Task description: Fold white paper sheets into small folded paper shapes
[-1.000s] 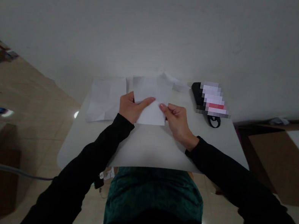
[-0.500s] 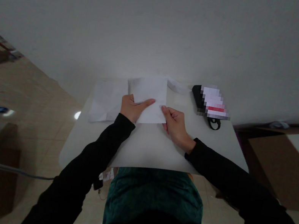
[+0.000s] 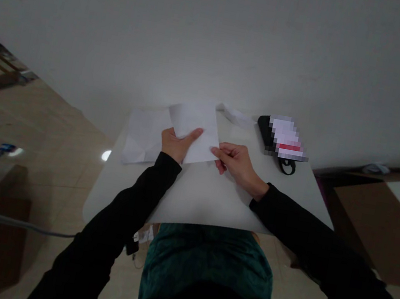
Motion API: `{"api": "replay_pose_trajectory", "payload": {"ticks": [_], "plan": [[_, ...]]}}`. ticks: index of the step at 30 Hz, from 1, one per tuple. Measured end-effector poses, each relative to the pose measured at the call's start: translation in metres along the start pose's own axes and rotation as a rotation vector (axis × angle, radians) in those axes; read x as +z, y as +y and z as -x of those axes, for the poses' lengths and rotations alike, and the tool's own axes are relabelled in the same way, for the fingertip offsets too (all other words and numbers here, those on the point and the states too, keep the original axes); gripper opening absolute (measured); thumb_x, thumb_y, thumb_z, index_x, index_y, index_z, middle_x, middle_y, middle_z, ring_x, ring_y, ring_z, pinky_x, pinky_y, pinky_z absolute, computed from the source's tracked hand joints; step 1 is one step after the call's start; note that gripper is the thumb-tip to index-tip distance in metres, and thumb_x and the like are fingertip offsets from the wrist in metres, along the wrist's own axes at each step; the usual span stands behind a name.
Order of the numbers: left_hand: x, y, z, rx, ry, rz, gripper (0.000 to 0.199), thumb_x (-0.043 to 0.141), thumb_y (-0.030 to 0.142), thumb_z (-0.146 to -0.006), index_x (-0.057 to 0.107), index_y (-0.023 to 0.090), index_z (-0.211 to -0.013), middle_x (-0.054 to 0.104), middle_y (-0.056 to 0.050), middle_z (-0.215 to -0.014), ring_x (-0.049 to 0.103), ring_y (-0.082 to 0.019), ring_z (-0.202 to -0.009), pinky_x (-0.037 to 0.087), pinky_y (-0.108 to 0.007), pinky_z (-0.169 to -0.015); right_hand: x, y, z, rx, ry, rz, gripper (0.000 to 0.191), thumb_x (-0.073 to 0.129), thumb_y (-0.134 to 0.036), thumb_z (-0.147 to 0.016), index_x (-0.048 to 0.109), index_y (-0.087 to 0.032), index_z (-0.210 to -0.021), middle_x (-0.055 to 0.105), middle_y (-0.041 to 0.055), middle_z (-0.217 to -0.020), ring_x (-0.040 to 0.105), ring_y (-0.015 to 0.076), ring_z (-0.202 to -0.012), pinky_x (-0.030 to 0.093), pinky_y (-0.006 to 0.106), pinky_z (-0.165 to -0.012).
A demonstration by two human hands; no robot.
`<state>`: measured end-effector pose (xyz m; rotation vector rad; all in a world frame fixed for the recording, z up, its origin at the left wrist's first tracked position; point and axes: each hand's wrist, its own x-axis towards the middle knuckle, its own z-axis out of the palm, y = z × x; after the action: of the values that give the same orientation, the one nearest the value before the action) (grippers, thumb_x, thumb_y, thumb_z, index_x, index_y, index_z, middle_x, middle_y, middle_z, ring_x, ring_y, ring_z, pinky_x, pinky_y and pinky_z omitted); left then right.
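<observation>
A white sheet of paper point(image 3: 195, 118) is held above the table between my two hands. My left hand point(image 3: 178, 143) grips its near left part, thumb lying on top and the other fingers hidden beneath. At the sheet's near right corner, my right hand point(image 3: 234, 162) pinches the edge between thumb and forefinger. Another creased white paper point(image 3: 143, 134) lies flat on the table to the left, partly behind my left hand. A narrow white paper strip point(image 3: 237, 116) rests beyond the held sheet, near the wall.
On the right of the white table point(image 3: 209, 203) lies a black object with a strap loop point(image 3: 287, 166), its top blurred out. A wall point(image 3: 220, 34) stands behind the table. A cable point(image 3: 9, 222) runs in from the left; a brown box point(image 3: 383, 228) sits at the right.
The held sheet has tilted, its far edge shifting slightly left. My right hand has moved a little left with the corner, its fingers bent more. My left hand has barely moved.
</observation>
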<state>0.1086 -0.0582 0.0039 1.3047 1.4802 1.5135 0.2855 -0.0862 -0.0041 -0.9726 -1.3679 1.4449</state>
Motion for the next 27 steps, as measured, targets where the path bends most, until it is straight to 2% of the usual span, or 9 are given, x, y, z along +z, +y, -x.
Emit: {"api": "replay_pose_trajectory", "payload": {"ticks": [3, 6, 9, 11, 15, 19, 21, 27], "plan": [[0.0, 0.0, 0.002, -0.037, -0.153, -0.016, 0.047, 0.089, 0.044, -0.055, 0.072, 0.009, -0.081, 0.077, -0.016, -0.09, 0.072, -0.025, -0.078, 0.062, -0.034, -0.066, -0.011, -0.002, -0.005, -0.01, -0.067, 0.142, 0.049, 0.072, -0.063, -0.074, 0.062, -0.016, -0.063, 0.057, -0.003, -0.049, 0.046, 0.0062, -0.041, 0.03, 0.02, -0.04], [0.003, -0.002, 0.005, -0.036, -0.293, -0.016, 0.048, 0.09, 0.043, -0.054, 0.073, 0.009, -0.083, 0.077, -0.016, -0.092, 0.073, -0.025, -0.081, 0.062, -0.035, -0.07, -0.016, 0.0, -0.007, -0.111, 0.035, 0.214, 0.053, 0.065, -0.063, -0.081, 0.056, -0.017, -0.056, 0.047, -0.0055, -0.045, 0.04, 0.0056, -0.043, 0.027, 0.021, -0.042], [0.005, -0.005, 0.007, -0.035, -0.309, -0.025, 0.048, 0.088, 0.045, -0.056, 0.074, 0.009, -0.085, 0.077, -0.015, -0.093, 0.073, -0.026, -0.083, 0.062, -0.034, -0.071, -0.015, 0.004, -0.007, -0.188, 0.146, 0.228, 0.054, 0.062, -0.061, -0.084, 0.05, -0.019, -0.052, 0.043, -0.0058, -0.046, 0.039, 0.0066, -0.045, 0.028, 0.021, -0.042], [0.005, -0.007, 0.007, -0.058, -0.325, -0.034, 0.049, 0.089, 0.045, -0.056, 0.074, 0.009, -0.086, 0.077, -0.016, -0.093, 0.074, -0.027, -0.083, 0.062, -0.035, -0.07, -0.015, 0.006, -0.008, -0.199, 0.153, 0.198, 0.05, 0.064, -0.06, -0.083, 0.054, -0.019, -0.056, 0.046, -0.0054, -0.049, 0.043, 0.0076, -0.046, 0.031, 0.022, -0.042], [0.002, -0.008, 0.007, -0.128, -0.449, -0.042, 0.048, 0.091, 0.042, -0.053, 0.075, 0.011, -0.086, 0.078, -0.014, -0.092, 0.074, -0.028, -0.085, 0.063, -0.038, -0.072, -0.022, 0.003, -0.014, -0.189, 0.149, 0.08, 0.036, 0.075, -0.053, -0.074, 0.063, -0.019, -0.07, 0.061, -0.0032, -0.06, 0.053, 0.0098, -0.049, 0.042, 0.024, -0.046], [0.002, -0.003, 0.007, -0.168, -0.477, -0.025, 0.043, 0.091, 0.038, -0.052, 0.076, 0.013, -0.083, 0.078, -0.013, -0.09, 0.074, -0.028, -0.084, 0.063, -0.039, -0.073, -0.03, -0.001, -0.02, -0.228, 0.229, 0.105, 0.035, 0.079, -0.044, -0.071, 0.06, -0.018, -0.057, 0.06, -0.0023, -0.054, 0.054, 0.01, -0.048, 0.045, 0.024, -0.047], [0.003, 0.0, 0.007, -0.189, -0.487, -0.009, 0.043, 0.091, 0.037, -0.052, 0.076, 0.012, -0.084, 0.078, -0.013, -0.091, 0.074, -0.028, -0.084, 0.063, -0.039, -0.074, -0.033, 0.0, -0.023, -0.246, 0.282, 0.089, 0.031, 0.079, -0.041, -0.071, 0.063, -0.018, -0.059, 0.062, -0.0016, -0.055, 0.056, 0.0102, -0.048, 0.047, 0.025, -0.048], [0.0, 0.0, 0.003, -0.244, -0.59, -0.015, 0.045, 0.092, 0.039, -0.048, 0.076, 0.013, -0.082, 0.078, -0.013, -0.092, 0.074, -0.028, -0.084, 0.063, -0.04, -0.075, -0.04, -0.001, -0.025, -0.245, 0.403, 0.029, 0.033, 0.073, -0.049, -0.078, 0.067, -0.017, -0.076, 0.065, 0.0, -0.06, 0.06, 0.0109, -0.049, 0.05, 0.024, -0.046]]}}
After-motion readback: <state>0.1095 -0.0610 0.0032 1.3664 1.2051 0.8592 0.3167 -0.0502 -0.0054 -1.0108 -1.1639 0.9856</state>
